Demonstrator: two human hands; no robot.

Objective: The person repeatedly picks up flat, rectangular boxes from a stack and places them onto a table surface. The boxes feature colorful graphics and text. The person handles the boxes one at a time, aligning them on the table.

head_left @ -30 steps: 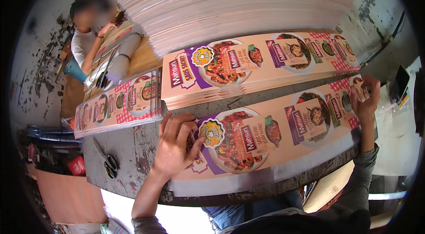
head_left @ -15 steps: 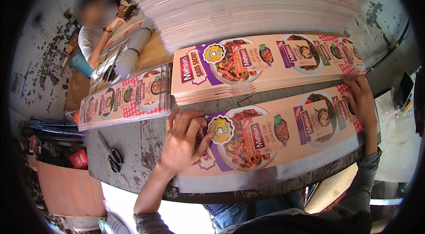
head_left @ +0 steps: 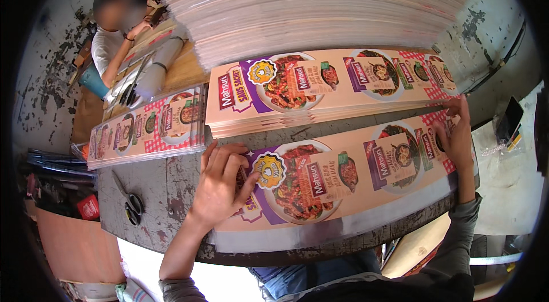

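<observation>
Head view, left hand: the left hand (head_left: 220,185) lies palm down on the near end of a long printed card strip (head_left: 343,182), fingers (head_left: 231,159) spread and pressed flat, nothing pinched; this looks like a hold to keep the strip from sliding on the table.
Head view, right hand: the right hand (head_left: 454,133) rests on the far end of the same strip, fingers close together and laid flat along the checked part of the print; whether the thumb hooks under the edge I cannot tell.
Strip: it runs from under the left fingers to under the right fingers, along the near edge of the worn grey table (head_left: 171,182), a plain pale margin towards the person.
Likely reason for the two-ended hold: the strip is long and thin, so pinning both ends probably keeps it straight.
Beyond the fingertips: a low pile of like strips (head_left: 320,88), edges squared up, just past the held strip and apart from it.
Further beyond: a tall stack of blank card sheets (head_left: 309,5), fanned slightly.
Left of the left fingers: scissors (head_left: 130,205) lying shut on the table, well apart from the hand; past them another pile of printed strips (head_left: 146,128).
Containers: none that I can make out; the card lies in open piles.
Far left: another person (head_left: 111,33) sits at the table's end.
</observation>
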